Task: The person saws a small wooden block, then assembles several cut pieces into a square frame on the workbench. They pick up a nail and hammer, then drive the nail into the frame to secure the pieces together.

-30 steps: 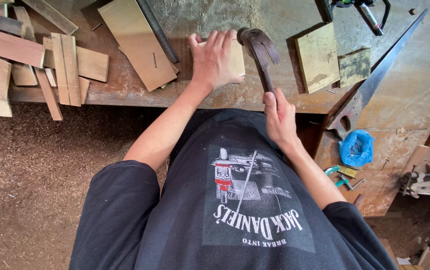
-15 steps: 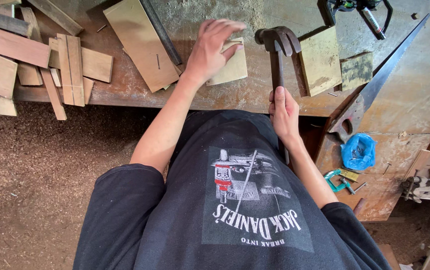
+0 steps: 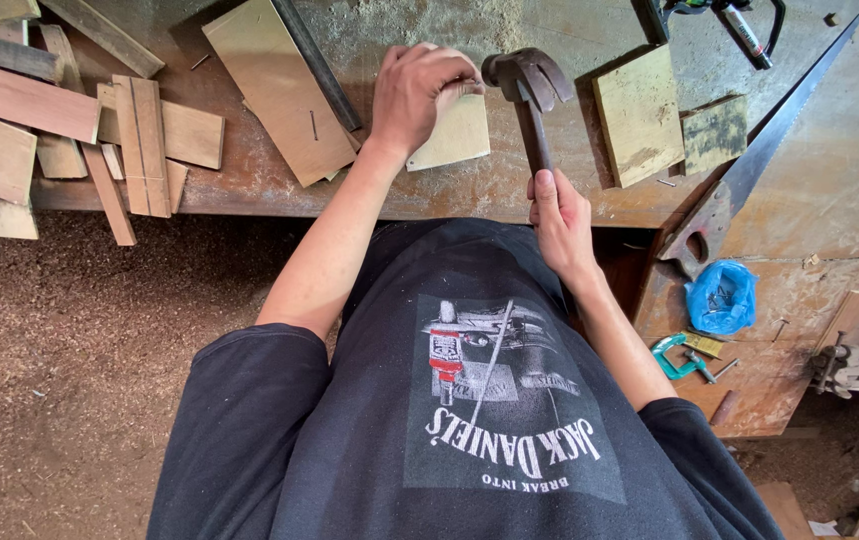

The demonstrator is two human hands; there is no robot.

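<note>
My left hand [image 3: 414, 95] rests on a small pale plywood piece [image 3: 457, 135] on the workbench, fingers pinched together at its upper edge; whether they pinch a nail I cannot tell. My right hand [image 3: 559, 215] grips the lower end of a claw hammer's wooden handle [image 3: 534, 135]. The dark hammer head [image 3: 524, 72] hovers just right of my left fingertips, above the top corner of the plywood piece. My dark printed shirt fills the lower part of the view.
Wood strips and offcuts [image 3: 129, 130] lie at the left of the bench [image 3: 249, 190]. A plywood board [image 3: 279, 95] with a dark bar [image 3: 314, 60] sits beside my left hand. Two blocks [image 3: 639, 115], a hand saw [image 3: 769, 140] and a blue bag [image 3: 721, 297] are right. Sawdust covers the floor [image 3: 69, 350].
The hammer head swung right, then came back left beside my left fingers. My left hand went from lying flat on the plywood piece to fingers pinched at its upper edge.
</note>
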